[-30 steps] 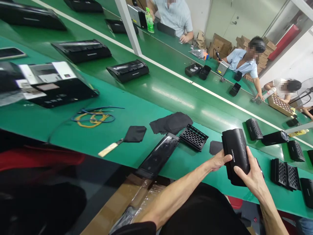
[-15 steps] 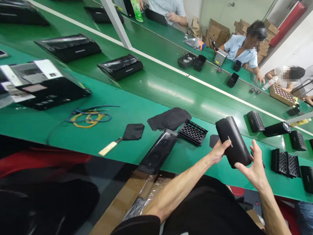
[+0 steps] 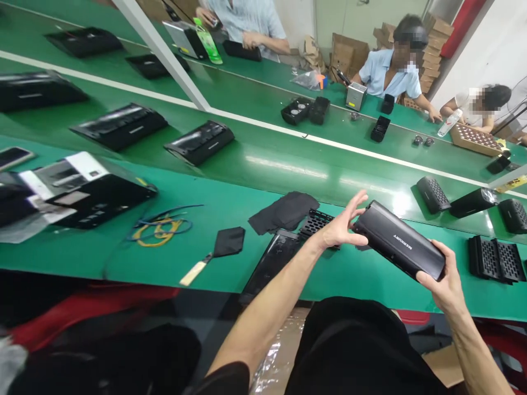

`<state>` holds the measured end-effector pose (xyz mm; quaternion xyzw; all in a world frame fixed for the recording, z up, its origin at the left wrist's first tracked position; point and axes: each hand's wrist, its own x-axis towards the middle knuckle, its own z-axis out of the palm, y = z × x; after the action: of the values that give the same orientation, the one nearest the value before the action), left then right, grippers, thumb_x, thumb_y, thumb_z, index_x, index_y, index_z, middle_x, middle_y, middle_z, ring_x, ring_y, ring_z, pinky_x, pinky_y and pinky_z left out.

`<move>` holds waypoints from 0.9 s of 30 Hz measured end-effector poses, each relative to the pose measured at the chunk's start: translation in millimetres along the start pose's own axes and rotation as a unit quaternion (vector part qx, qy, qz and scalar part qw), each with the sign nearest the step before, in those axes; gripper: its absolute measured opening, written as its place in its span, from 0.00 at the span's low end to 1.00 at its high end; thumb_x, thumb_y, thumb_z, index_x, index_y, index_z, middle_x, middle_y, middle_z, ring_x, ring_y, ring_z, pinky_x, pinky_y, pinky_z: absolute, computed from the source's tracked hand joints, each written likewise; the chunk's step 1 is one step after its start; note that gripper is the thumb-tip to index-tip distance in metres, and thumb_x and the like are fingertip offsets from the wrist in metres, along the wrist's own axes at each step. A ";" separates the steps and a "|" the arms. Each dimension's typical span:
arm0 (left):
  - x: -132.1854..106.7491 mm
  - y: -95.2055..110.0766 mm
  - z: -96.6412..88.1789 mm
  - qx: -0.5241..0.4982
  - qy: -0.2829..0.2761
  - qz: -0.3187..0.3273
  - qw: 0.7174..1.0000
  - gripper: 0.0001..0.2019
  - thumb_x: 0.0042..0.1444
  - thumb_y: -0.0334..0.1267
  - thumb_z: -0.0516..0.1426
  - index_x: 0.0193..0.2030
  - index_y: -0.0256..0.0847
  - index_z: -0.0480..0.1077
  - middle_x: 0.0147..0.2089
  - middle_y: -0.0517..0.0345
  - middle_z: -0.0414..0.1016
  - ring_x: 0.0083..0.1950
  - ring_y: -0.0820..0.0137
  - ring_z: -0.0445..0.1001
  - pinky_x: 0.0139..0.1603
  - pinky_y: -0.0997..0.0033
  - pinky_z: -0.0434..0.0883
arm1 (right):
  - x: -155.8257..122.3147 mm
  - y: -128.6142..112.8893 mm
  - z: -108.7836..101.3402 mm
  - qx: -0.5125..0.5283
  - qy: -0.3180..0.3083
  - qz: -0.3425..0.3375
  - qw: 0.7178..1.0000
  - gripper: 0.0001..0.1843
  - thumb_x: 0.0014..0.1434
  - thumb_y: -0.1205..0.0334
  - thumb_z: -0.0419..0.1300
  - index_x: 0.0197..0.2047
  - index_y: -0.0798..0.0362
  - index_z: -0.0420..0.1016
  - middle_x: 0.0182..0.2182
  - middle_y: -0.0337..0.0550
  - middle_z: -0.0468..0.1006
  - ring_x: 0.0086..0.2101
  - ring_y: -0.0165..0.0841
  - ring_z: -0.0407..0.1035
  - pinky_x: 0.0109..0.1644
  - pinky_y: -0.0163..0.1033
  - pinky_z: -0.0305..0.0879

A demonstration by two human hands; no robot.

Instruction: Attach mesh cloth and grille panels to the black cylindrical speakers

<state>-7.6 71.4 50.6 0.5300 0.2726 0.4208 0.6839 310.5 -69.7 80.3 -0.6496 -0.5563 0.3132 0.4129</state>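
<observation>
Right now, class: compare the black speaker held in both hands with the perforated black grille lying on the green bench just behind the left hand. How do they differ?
The speaker is lifted off the bench, gripped at its ends by the left hand and right hand; the grille lies flat and untouched. The speaker's shell is smooth with white lettering; the grille is a lattice of holes. The speaker is a bulky bar; the grille is thin. Both are black.

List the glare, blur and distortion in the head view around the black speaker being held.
Head view: overhead light throws pale glare streaks on the green belt and a bright patch just behind the black speaker; the speaker's white lettering stays readable, the left hand and right hand are fairly sharp; the packaged black units at far left smear with blur; wide-angle lens bends the white belt stripe and tilts the scene.
</observation>
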 end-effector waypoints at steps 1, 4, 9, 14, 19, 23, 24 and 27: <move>-0.7 10.4 -1.6 0.027 -0.041 0.005 0.999 0.60 0.39 0.46 0.79 0.79 0.54 0.57 0.79 0.43 0.56 0.76 0.39 0.62 0.70 0.47 0.67 | -1.6 1.6 -2.6 0.007 -0.011 0.002 1.000 0.51 0.50 0.39 0.75 0.70 0.47 0.62 0.67 0.57 0.68 0.60 0.55 0.69 0.59 0.54 0.71; -2.5 24.6 8.4 0.067 -0.070 0.015 0.995 0.51 0.45 0.49 0.75 0.76 0.50 0.61 0.71 0.46 0.67 0.67 0.43 0.71 0.64 0.52 0.71 | -3.3 2.3 -2.5 0.018 -0.029 0.007 0.999 0.50 0.50 0.39 0.76 0.70 0.46 0.63 0.68 0.57 0.68 0.61 0.55 0.69 0.59 0.53 0.72; -4.7 6.5 20.5 0.062 0.014 0.028 0.998 0.46 0.43 0.52 0.74 0.69 0.46 0.67 0.63 0.49 0.72 0.57 0.51 0.74 0.58 0.57 0.72 | 7.1 -13.7 -7.4 -0.002 -0.051 0.012 0.999 0.49 0.52 0.35 0.73 0.69 0.46 0.64 0.67 0.57 0.69 0.61 0.55 0.70 0.61 0.55 0.71; -11.2 -29.5 41.0 -0.133 0.112 0.042 0.984 0.43 0.43 0.52 0.71 0.67 0.46 0.68 0.59 0.51 0.76 0.57 0.53 0.76 0.61 0.56 0.71 | 14.3 -15.4 3.4 0.067 -0.038 -0.008 0.997 0.67 0.53 0.21 0.64 0.81 0.41 0.36 0.71 0.59 0.64 0.64 0.55 0.69 0.62 0.59 0.71; -22.2 -79.6 84.7 -0.299 0.036 -0.110 0.947 0.41 0.51 0.66 0.64 0.67 0.46 0.70 0.67 0.43 0.75 0.62 0.47 0.75 0.60 0.48 0.73 | 11.0 -9.3 49.0 0.035 -0.055 -0.005 0.998 0.65 0.47 0.24 0.68 0.78 0.48 0.52 0.55 0.58 0.79 0.55 0.57 0.75 0.59 0.65 0.72; -32.2 -75.4 71.4 -0.165 0.058 -0.125 0.977 0.53 0.47 0.63 0.71 0.77 0.53 0.58 0.80 0.40 0.56 0.72 0.44 0.66 0.59 0.52 0.73 | 17.8 -23.1 33.7 -0.130 -0.049 -0.089 0.986 0.60 0.50 0.50 0.72 0.80 0.48 0.50 0.64 0.57 0.72 0.61 0.55 0.70 0.65 0.61 0.68; -33.4 -67.4 64.6 -0.130 0.066 -0.095 0.985 0.57 0.45 0.63 0.73 0.79 0.55 0.54 0.82 0.41 0.50 0.74 0.44 0.62 0.60 0.53 0.73 | 19.9 -26.4 26.3 -0.198 -0.078 -0.113 0.971 0.59 0.49 0.55 0.72 0.80 0.47 0.53 0.64 0.57 0.72 0.61 0.57 0.69 0.65 0.62 0.67; -33.4 -44.7 54.0 -0.002 0.026 -0.068 0.997 0.62 0.38 0.58 0.77 0.79 0.55 0.55 0.82 0.43 0.49 0.75 0.42 0.60 0.64 0.53 0.71 | 23.8 -31.5 13.8 -0.349 -0.165 -0.148 0.910 0.53 0.47 0.63 0.70 0.76 0.47 0.64 0.61 0.59 0.74 0.57 0.61 0.70 0.62 0.65 0.67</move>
<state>32.8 12.1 21.1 0.4980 0.3252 0.3870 0.7046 288.3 -42.5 103.1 -0.6017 -0.7800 0.1371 0.1035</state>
